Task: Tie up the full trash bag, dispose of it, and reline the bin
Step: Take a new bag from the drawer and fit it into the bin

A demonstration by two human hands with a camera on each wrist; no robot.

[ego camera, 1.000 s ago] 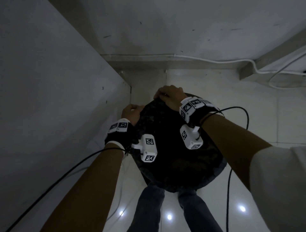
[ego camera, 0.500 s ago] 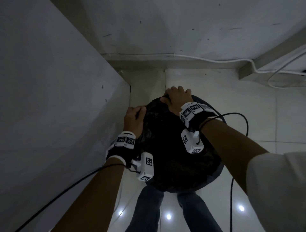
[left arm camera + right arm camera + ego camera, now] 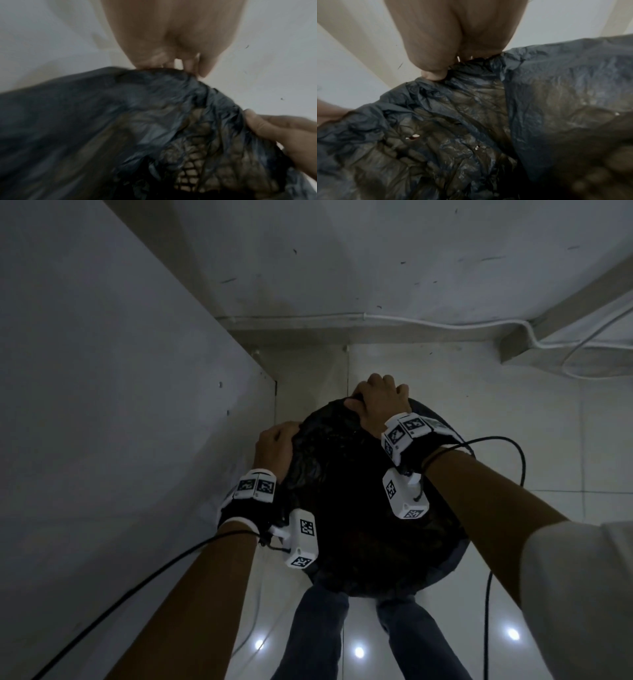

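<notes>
A black trash bag covers the mouth of a round dark bin on the floor in front of my legs. My left hand grips the bag's edge at the far left of the rim, fingers curled over it. My right hand grips the edge at the far side, thumb pressed on the plastic. In the left wrist view my left hand curls into the crinkled bag, and the right hand pinches it nearby. The bin's mesh wall shows through the film. In the right wrist view my right hand's thumb digs into the bag.
A grey panel stands close on the left of the bin. The wall behind carries a white cable. Glossy white floor tiles lie to the right. Black sensor cables trail from both wrists.
My right hand has slid to the right along the far rim. My left wrist has drawn back toward me while its fingers stay on the bag's edge.
</notes>
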